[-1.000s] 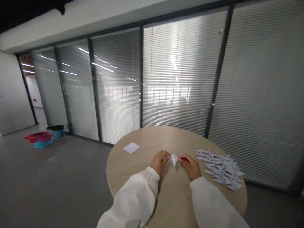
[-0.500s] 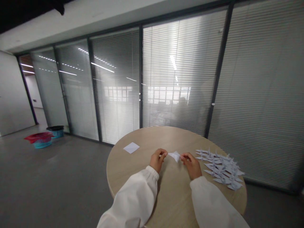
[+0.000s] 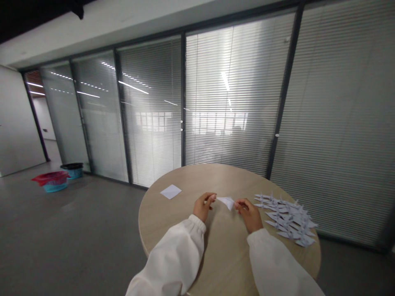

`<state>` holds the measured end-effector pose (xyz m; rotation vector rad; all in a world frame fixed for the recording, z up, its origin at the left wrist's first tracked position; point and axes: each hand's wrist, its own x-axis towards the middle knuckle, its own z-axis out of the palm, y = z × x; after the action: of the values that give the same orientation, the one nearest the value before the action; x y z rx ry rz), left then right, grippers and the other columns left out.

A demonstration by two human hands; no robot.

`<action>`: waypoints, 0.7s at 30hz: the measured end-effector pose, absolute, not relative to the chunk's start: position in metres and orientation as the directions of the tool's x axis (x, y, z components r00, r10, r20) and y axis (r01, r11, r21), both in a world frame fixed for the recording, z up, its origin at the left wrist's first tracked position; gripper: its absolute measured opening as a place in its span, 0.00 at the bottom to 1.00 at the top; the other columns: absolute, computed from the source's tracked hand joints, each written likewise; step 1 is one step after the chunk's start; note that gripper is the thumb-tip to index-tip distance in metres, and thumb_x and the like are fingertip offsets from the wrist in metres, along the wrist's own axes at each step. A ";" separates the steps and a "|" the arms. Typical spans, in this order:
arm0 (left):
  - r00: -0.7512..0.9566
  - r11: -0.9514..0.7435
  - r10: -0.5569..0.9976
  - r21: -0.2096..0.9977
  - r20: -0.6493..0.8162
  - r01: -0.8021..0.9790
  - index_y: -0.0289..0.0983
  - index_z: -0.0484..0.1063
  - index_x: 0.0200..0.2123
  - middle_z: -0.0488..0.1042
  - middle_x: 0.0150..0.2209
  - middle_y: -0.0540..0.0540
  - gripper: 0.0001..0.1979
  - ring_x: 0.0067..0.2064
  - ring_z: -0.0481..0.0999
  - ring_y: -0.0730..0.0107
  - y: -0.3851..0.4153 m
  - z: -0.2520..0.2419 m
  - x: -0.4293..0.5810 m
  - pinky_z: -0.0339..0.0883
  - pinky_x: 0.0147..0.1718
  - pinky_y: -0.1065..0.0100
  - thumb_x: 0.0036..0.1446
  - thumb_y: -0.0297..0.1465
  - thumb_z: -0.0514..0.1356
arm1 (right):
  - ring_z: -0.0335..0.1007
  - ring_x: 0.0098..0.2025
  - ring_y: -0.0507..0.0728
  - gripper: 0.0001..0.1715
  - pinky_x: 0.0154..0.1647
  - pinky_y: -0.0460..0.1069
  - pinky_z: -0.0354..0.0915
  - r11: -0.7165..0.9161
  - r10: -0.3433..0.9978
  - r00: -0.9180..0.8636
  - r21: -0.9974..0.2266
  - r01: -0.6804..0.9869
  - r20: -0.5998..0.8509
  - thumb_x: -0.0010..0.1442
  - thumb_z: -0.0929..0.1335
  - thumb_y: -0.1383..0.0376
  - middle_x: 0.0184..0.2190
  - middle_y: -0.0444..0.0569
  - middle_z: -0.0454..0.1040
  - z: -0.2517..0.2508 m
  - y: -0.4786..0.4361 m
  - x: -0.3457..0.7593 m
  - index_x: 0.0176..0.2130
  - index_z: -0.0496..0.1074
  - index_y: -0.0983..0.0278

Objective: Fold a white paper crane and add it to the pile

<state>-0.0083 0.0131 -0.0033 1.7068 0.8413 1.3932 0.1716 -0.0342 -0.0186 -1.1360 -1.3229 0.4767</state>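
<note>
A partly folded piece of white paper (image 3: 226, 202) is held just above the round table between my two hands. My left hand (image 3: 204, 206) pinches its narrow left point between thumb and fingers. On the opposite side, my right hand (image 3: 249, 213) grips the wider right edge with its fingertips. Folded paper cranes (image 3: 290, 220) lie massed in rows on the table to the right of my right hand. A flat square of white paper (image 3: 170, 191) rests on the table, left of my left hand.
The round wooden table (image 3: 228, 263) stands by a glass partition with blinds (image 3: 228, 94). On the floor at left are a bin with a red liner (image 3: 52, 181) and a bin with a black liner (image 3: 73, 170). A white door (image 3: 18, 123) is farther left.
My left hand has shifted very slightly left, with the paper's narrow point still in its fingers. My right hand, the cranes and the flat square look unchanged.
</note>
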 end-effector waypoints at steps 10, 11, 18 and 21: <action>0.295 -0.465 0.850 0.885 0.436 0.030 0.31 0.72 0.27 0.71 0.22 0.46 0.15 0.24 0.68 0.73 0.014 -0.009 -0.004 0.63 0.20 0.74 0.43 0.38 0.58 | 0.67 0.29 0.55 0.20 0.26 0.46 0.64 0.406 0.876 0.147 -0.866 0.290 0.460 0.45 0.65 0.51 0.26 0.49 0.72 -0.013 -0.040 0.163 0.29 0.71 0.65; 0.289 -0.465 0.851 0.885 0.438 0.026 0.31 0.72 0.27 0.71 0.22 0.46 0.15 0.24 0.68 0.73 0.014 -0.009 -0.004 0.63 0.20 0.74 0.43 0.38 0.58 | 0.67 0.29 0.55 0.20 0.26 0.46 0.64 0.399 0.880 0.144 -0.870 0.291 0.452 0.45 0.65 0.51 0.26 0.49 0.72 -0.014 -0.039 0.164 0.30 0.71 0.65; 0.255 -0.447 0.861 0.894 0.439 -0.031 0.31 0.71 0.26 0.69 0.20 0.47 0.14 0.23 0.67 0.74 0.015 -0.008 -0.004 0.61 0.18 0.75 0.42 0.38 0.58 | 0.66 0.26 0.54 0.19 0.26 0.46 0.62 0.386 0.870 0.161 -0.847 0.365 0.465 0.45 0.65 0.52 0.23 0.47 0.72 -0.022 -0.034 0.168 0.29 0.72 0.65; 0.256 -0.433 0.867 0.901 0.428 -0.039 0.31 0.71 0.26 0.69 0.20 0.47 0.14 0.22 0.67 0.74 0.014 -0.007 -0.004 0.61 0.17 0.75 0.42 0.37 0.58 | 0.65 0.24 0.53 0.19 0.25 0.46 0.61 0.388 0.859 0.178 -0.836 0.388 0.481 0.44 0.65 0.52 0.20 0.46 0.72 -0.023 -0.032 0.170 0.28 0.72 0.65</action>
<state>-0.0039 0.0135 -0.0068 1.6561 0.7762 1.3077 0.1702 -0.0319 -0.0230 -1.2046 -1.4248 0.4845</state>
